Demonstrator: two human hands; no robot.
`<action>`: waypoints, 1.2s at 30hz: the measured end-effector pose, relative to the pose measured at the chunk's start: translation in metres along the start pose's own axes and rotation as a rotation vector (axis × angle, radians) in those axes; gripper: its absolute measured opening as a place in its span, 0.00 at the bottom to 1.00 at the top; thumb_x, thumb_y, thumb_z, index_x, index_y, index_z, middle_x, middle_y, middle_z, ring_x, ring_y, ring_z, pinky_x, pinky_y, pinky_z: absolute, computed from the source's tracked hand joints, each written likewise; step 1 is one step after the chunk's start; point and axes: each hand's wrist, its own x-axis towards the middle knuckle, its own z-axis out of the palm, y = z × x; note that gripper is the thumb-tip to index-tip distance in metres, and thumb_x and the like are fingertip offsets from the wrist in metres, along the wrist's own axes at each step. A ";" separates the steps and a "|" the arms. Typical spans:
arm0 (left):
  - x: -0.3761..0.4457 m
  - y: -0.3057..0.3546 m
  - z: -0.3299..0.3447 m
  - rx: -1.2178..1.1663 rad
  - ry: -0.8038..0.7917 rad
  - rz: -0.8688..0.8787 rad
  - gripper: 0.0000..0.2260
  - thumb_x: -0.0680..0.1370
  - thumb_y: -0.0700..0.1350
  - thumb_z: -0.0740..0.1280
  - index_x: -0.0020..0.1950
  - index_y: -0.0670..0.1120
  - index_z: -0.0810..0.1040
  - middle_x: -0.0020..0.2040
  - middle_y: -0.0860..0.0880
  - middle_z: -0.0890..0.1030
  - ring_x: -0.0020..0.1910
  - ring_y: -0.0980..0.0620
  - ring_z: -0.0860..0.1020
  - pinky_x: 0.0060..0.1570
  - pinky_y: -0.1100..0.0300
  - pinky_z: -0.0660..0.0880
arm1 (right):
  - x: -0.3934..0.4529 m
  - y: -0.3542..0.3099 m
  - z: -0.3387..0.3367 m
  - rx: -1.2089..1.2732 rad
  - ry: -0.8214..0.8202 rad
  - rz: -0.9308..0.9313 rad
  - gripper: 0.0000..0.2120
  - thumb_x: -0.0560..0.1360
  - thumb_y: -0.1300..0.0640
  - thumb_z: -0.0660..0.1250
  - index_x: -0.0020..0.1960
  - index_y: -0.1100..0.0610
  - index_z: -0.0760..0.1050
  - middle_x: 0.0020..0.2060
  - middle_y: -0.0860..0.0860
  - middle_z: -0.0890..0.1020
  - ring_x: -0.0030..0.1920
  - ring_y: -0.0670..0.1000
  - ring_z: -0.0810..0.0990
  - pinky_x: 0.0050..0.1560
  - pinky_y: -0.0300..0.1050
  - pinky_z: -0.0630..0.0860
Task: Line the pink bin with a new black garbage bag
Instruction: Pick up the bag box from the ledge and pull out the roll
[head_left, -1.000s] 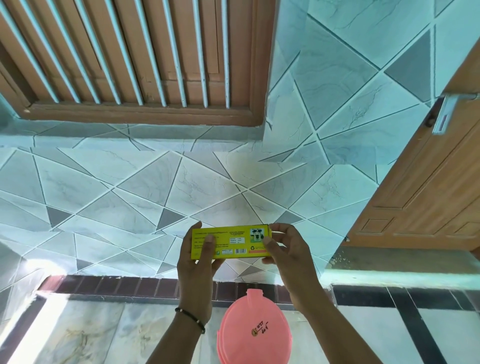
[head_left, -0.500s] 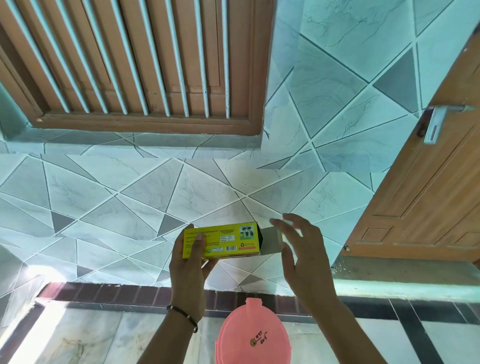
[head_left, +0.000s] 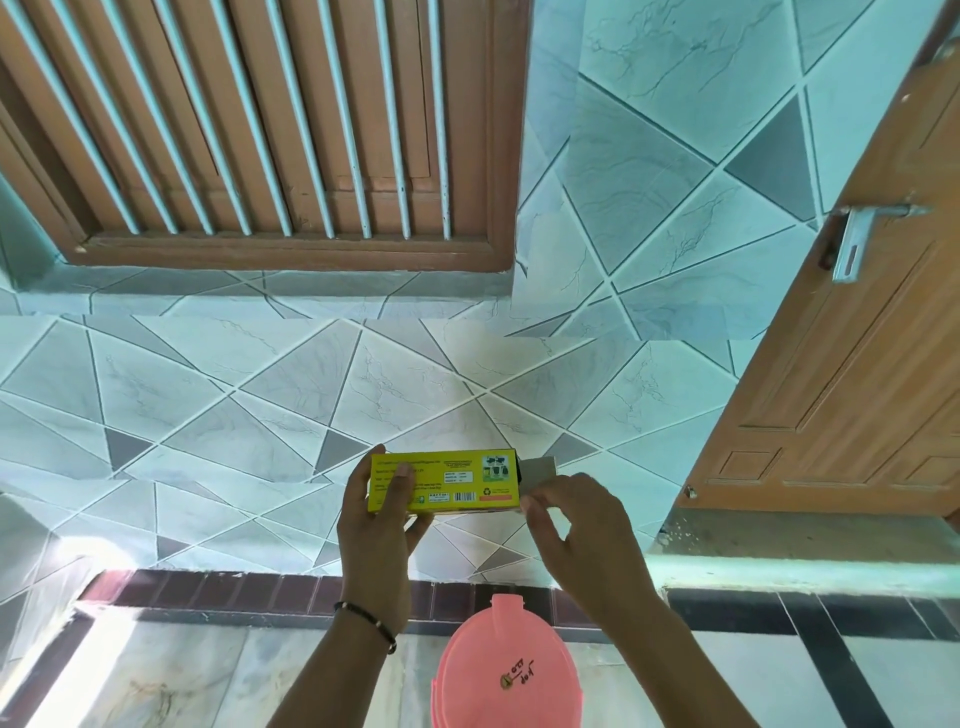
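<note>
At frame centre, the left hand (head_left: 382, 525) grips the yellow bag box (head_left: 457, 480), long axis level. The right hand (head_left: 576, 530), nearer the box's opened right end, pinches its grey flap (head_left: 537, 473). The pink bin (head_left: 506, 670) sits lidded at bottom centre, directly below.

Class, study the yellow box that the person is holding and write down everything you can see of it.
The yellow box is a long, flat carton, seemingly cardboard, held level in front of the tiled wall and above the pink bin. Its facing side carries small print, a barcode, a recycling mark and pictures. The left hand grips its left end, thumb across the front. At the right end a grey flap stands open, pinched by the right hand.
</note>
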 end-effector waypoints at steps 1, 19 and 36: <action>-0.002 0.000 0.001 0.004 -0.005 0.001 0.14 0.77 0.44 0.64 0.61 0.53 0.73 0.53 0.45 0.78 0.50 0.45 0.78 0.45 0.56 0.77 | 0.000 0.000 0.000 0.055 -0.051 0.056 0.12 0.74 0.51 0.60 0.43 0.54 0.80 0.38 0.47 0.83 0.38 0.45 0.79 0.42 0.38 0.73; -0.011 0.048 0.057 0.771 -0.264 0.608 0.20 0.72 0.54 0.66 0.64 0.62 0.70 0.53 0.54 0.72 0.51 0.58 0.76 0.48 0.59 0.79 | 0.010 0.034 0.023 1.555 -0.251 0.743 0.20 0.66 0.71 0.67 0.57 0.62 0.75 0.46 0.55 0.85 0.47 0.51 0.83 0.51 0.42 0.79; 0.065 0.059 0.013 0.246 0.112 0.344 0.16 0.76 0.43 0.66 0.63 0.53 0.72 0.41 0.60 0.78 0.42 0.59 0.77 0.45 0.57 0.77 | 0.046 0.064 0.021 1.737 0.003 0.828 0.30 0.41 0.63 0.84 0.41 0.62 0.78 0.40 0.60 0.83 0.41 0.56 0.84 0.41 0.43 0.82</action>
